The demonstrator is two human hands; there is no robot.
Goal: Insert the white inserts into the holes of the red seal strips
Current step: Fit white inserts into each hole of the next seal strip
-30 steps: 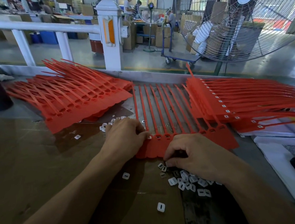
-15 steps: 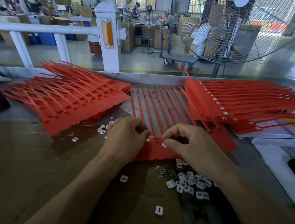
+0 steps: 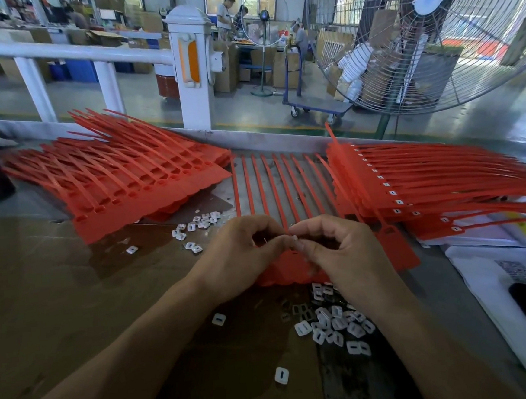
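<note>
From the head camera I see my left hand point(image 3: 241, 257) and right hand point(image 3: 338, 253) meeting fingertip to fingertip over the middle red seal strip sheet point(image 3: 286, 194). Both hands' fingers are curled and pinch together at the sheet's row of holes; whether a white insert sits between them I cannot tell. Loose white inserts point(image 3: 331, 323) lie just below the sheet, with a smaller scatter point(image 3: 194, 226) near the left red stack point(image 3: 122, 185). A filled red stack point(image 3: 427, 183) lies to the right.

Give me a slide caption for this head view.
Both hands meet over a red seal strip, white inserts scattered nearby.
</note>
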